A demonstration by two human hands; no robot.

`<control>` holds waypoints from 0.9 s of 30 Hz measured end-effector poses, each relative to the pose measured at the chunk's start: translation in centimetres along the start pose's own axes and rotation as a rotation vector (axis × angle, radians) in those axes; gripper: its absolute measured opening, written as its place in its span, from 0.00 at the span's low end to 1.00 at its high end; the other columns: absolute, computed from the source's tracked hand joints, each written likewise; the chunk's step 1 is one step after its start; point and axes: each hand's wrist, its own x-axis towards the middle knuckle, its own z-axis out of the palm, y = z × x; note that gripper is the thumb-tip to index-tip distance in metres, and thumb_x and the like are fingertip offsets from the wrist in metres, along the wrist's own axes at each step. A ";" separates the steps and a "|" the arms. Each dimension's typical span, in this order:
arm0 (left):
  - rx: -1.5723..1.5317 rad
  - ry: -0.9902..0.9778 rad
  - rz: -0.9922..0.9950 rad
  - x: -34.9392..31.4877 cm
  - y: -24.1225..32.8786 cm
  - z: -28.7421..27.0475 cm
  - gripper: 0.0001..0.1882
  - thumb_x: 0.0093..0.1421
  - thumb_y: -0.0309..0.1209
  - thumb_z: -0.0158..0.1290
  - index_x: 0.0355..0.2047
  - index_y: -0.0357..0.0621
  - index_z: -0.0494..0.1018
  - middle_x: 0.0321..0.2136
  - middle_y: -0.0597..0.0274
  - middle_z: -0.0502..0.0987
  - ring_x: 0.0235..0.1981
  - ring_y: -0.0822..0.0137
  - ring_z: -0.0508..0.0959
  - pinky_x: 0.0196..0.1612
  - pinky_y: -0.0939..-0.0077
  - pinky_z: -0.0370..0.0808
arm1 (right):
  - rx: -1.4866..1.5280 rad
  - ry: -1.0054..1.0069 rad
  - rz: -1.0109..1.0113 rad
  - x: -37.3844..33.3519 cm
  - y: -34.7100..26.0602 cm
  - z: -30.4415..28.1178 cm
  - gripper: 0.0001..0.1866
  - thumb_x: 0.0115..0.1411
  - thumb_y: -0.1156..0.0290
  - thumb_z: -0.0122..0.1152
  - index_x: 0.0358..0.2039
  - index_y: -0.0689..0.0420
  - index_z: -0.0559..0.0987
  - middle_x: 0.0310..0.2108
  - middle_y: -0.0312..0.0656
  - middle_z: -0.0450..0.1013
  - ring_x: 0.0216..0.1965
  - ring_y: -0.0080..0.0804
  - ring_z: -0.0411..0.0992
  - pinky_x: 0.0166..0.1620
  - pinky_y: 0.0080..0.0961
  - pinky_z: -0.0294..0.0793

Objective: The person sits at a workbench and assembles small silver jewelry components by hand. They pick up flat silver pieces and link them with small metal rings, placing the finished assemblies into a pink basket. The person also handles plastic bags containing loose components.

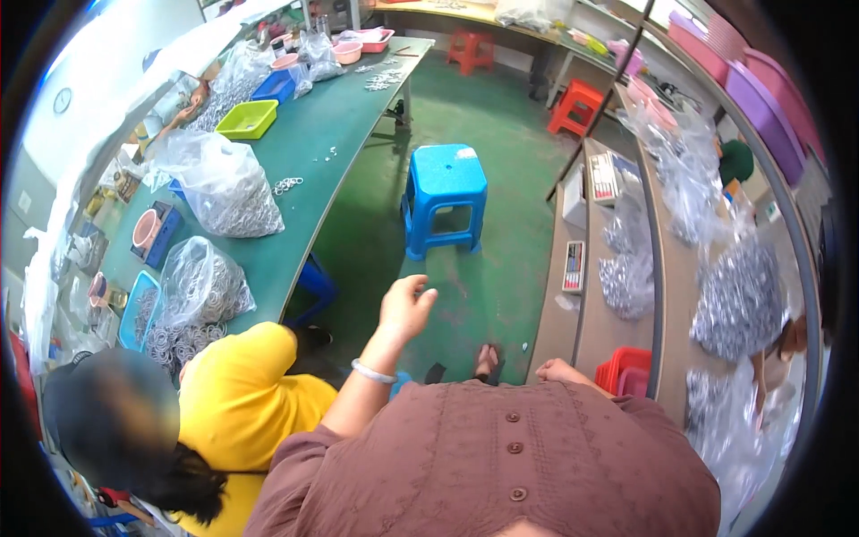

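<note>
My left hand is raised in front of my body over the green floor, a pale bangle on its wrist. Its fingers bend loosely with the thumb apart, and nothing shows in it. The blue plastic stool stands ahead of it, not touched. Low beside my body, my right hand is curled closed, with no object visible in it. Nearest to that hand are the brown shelf boards and a red basket.
A co-worker in a yellow top sits close on my left at a green table. On it lie bags of metal rings and a yellow-green tray. Bagged metal parts fill the right shelves. Red stools stand farther back.
</note>
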 end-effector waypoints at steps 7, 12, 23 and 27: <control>0.312 0.388 -0.143 9.8 -8.7 -1.4 0.17 0.50 0.33 0.54 0.39 0.38 0.71 0.37 0.48 0.72 0.42 0.52 0.71 0.46 0.65 0.68 | -0.248 -0.004 -0.030 17.5 -12.7 -11.4 0.10 0.49 0.66 0.59 0.24 0.61 0.76 0.17 0.40 0.70 0.20 0.29 0.70 0.24 0.28 0.69; 0.457 0.488 -0.243 15.1 -8.5 -3.0 0.16 0.49 0.30 0.54 0.39 0.38 0.71 0.39 0.48 0.71 0.43 0.51 0.70 0.47 0.64 0.66 | -0.106 0.010 -0.187 26.2 -29.6 -16.4 0.06 0.50 0.71 0.54 0.22 0.60 0.72 0.16 0.39 0.69 0.14 0.26 0.67 0.14 0.23 0.63; 0.464 0.623 -0.203 35.5 -15.1 -5.6 0.24 0.49 0.31 0.54 0.46 0.35 0.65 0.48 0.43 0.64 0.50 0.47 0.63 0.53 0.59 0.60 | -0.713 -0.034 -0.779 34.5 -66.7 -13.5 0.21 0.49 0.62 0.59 0.42 0.59 0.72 0.34 0.47 0.73 0.39 0.38 0.71 0.44 0.30 0.70; 0.328 0.547 -0.145 45.5 -17.2 -7.9 0.27 0.48 0.32 0.55 0.49 0.37 0.64 0.50 0.43 0.62 0.52 0.47 0.61 0.54 0.59 0.58 | -0.957 0.094 -0.882 37.1 -75.6 -11.4 0.24 0.48 0.57 0.59 0.44 0.55 0.72 0.45 0.51 0.67 0.47 0.47 0.66 0.50 0.36 0.66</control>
